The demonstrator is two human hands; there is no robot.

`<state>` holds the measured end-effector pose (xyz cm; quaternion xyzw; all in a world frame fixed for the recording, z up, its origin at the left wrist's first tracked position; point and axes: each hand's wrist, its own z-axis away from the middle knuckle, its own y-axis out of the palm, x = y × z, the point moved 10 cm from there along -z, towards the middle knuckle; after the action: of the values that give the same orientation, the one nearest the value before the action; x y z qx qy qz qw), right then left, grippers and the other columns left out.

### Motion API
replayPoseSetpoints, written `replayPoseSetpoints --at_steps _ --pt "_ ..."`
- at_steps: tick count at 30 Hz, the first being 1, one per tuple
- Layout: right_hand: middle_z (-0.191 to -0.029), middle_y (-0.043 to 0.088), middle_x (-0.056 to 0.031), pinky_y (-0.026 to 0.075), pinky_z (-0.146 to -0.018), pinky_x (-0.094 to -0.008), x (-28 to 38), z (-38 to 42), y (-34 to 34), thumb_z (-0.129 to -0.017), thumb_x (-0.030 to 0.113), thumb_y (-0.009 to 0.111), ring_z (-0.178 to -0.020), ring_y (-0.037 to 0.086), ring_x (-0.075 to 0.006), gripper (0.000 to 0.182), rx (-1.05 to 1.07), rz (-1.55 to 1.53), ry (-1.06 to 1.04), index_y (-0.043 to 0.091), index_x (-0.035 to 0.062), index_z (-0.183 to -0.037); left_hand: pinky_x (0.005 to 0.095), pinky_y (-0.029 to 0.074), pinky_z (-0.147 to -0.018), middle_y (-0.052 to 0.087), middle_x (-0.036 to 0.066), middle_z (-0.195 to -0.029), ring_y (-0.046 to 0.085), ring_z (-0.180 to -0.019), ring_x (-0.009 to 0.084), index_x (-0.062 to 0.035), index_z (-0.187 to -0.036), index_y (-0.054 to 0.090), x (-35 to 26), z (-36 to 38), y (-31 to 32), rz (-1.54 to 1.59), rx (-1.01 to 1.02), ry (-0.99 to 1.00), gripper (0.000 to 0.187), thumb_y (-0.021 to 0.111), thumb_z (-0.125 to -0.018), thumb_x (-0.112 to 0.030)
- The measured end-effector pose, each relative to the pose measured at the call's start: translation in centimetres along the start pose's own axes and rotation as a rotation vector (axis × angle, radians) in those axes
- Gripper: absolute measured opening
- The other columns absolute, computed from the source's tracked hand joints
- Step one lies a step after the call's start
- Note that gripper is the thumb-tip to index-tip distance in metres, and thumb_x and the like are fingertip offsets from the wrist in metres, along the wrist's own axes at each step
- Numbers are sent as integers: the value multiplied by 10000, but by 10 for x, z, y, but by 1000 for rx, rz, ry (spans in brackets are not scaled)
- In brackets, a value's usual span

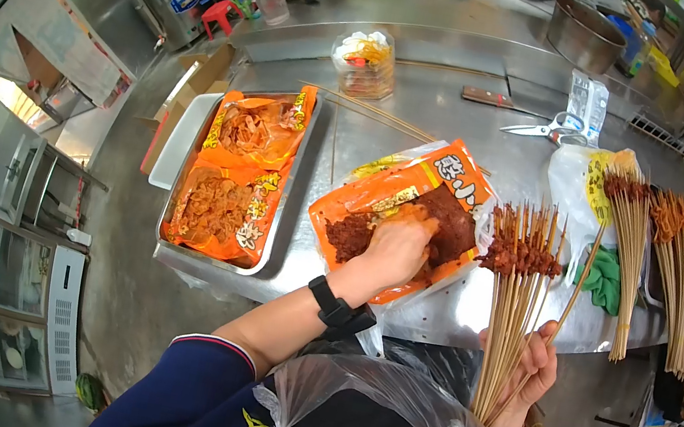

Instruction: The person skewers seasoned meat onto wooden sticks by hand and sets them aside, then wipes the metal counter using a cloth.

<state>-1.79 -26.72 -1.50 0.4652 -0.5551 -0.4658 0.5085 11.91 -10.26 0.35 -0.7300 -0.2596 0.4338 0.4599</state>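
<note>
My right hand (401, 244) reaches onto an open orange bag (335, 199) of dark red seasoned meat (454, 224); its fingers are bunched against the meat, and what they pinch is hidden. In my left hand (531, 370) is a bundle of wooden skewers (504, 334), held upright with dark red meat (522, 256) on their upper parts. One separate skewer (579, 278) slants up to the right from the same hand. Left of the bag, a metal tray (272, 238) bears two orange packs (219, 210) of reddish food.
Scissors (549, 129) and a knife (495, 100) lie behind the bag, beside a clear tub (362, 66). Loose skewers (386, 116) lie near the tub. More loaded skewer bundles (625, 245) stand at the right, near a green cloth (603, 280). Metal pots (586, 34) are at the back.
</note>
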Motion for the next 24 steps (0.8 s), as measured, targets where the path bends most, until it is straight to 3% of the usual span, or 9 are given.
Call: replayPoseSetpoints --at_steps 3,5,8,11,17,19,21,23,24 --pt "-591 412 86 244 -990 -590 -1 1 -3 -865 145 498 -539 427 -38 285 -33 -7 -1 529 69 -1138 446 459 -652 584 194 -737 576 -735 366 -73 -907 606 -2 -3 35 17 193 35 224 531 -696 -81" --pt "-592 418 84 257 -993 -570 0 1 -3 -869 159 498 -532 425 -44 280 -38 2 -8 535 72 -1132 449 460 -636 580 188 -722 581 -717 360 -93 -967 610 -8 0 39 -50 154 134 297 508 -690 -65" --pt "-591 415 79 287 -984 -540 -1 1 -5 -873 173 502 -537 429 -51 283 -25 7 4 532 79 -1138 447 460 -621 577 192 -728 585 -703 349 -81 -946 602 -8 3 36 -81 177 123 270 518 -690 -78" --pt "-589 393 125 266 -951 -484 -2 -1 -2 -862 185 531 -561 412 -3 274 -8 98 25 545 105 -1124 427 457 -683 577 183 -772 579 -735 350 -28 -793 582 -7 5 39 -40 214 77 142 501 -680 -55" --pt "-595 398 111 270 -955 -549 1 3 -21 -857 180 534 -561 421 -15 282 -67 147 41 537 96 -1126 429 461 -644 572 203 -761 575 -726 356 -13 -750 549 6 5 25 -209 48 141 106 554 -652 -55" --pt "-599 405 104 274 -952 -567 -4 2 -18 -855 178 535 -562 425 -21 284 -64 153 60 535 94 -1126 416 465 -633 569 214 -745 569 -735 353 8 -827 575 42 10 8 67 -12 -89 193 592 -663 -92" --pt "-651 463 9 407 -533 -220 -9 -1 -13 -841 137 564 -545 405 -85 309 -82 63 47 494 18 -1117 361 477 -628 603 164 -771 587 -716 295 22 -823 585 57 15 -13 164 -64 -137 156 585 -686 -51" --pt "-646 495 -3 417 -545 -225 -18 -5 -14 -818 130 588 -543 433 -90 308 -126 68 84 514 15 -1094 297 484 -643 623 95 -822 595 -737 201 15 -870 592 95 33 0 805 -1 -500 147 529 -740 -9" --pt "-645 513 -11 417 -547 -221 -28 -8 -7 -804 125 597 -546 449 -93 305 -140 127 131 526 14 -1079 258 472 -555 619 62 -780 580 -668 99 0 -972 603 103 35 -5 907 -122 -400 251 471 -758 7"
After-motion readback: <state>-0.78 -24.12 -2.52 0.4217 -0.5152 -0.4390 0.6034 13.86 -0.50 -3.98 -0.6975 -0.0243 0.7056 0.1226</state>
